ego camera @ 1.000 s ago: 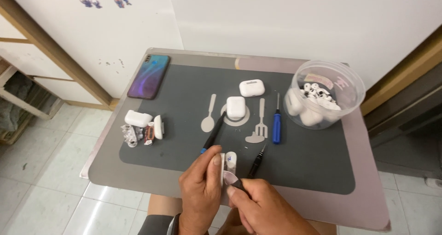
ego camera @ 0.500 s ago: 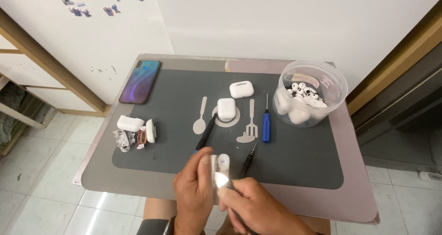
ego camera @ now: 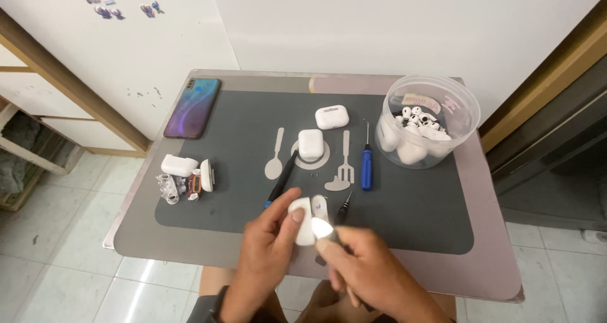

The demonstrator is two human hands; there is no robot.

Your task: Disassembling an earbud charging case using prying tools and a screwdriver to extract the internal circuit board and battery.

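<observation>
both hands meet at the near edge of the grey mat (ego camera: 404,215), lifted close to the eye for fine work. the left hand (ego camera: 269,256) pinches a small white earbud case (ego camera: 303,218) between thumb and fingertips, steadying it. the right hand (ego camera: 363,269) curls its fingers around a thin dark tool, its tip at the case's side (a bright glare hides the contact). spare parts lie within reach: a blue screwdriver (ego camera: 366,163), two more white cases (ego camera: 321,130) farther off, a clear tub of earbuds (ego camera: 427,124) far right, a phone (ego camera: 193,106) far left.
</observation>
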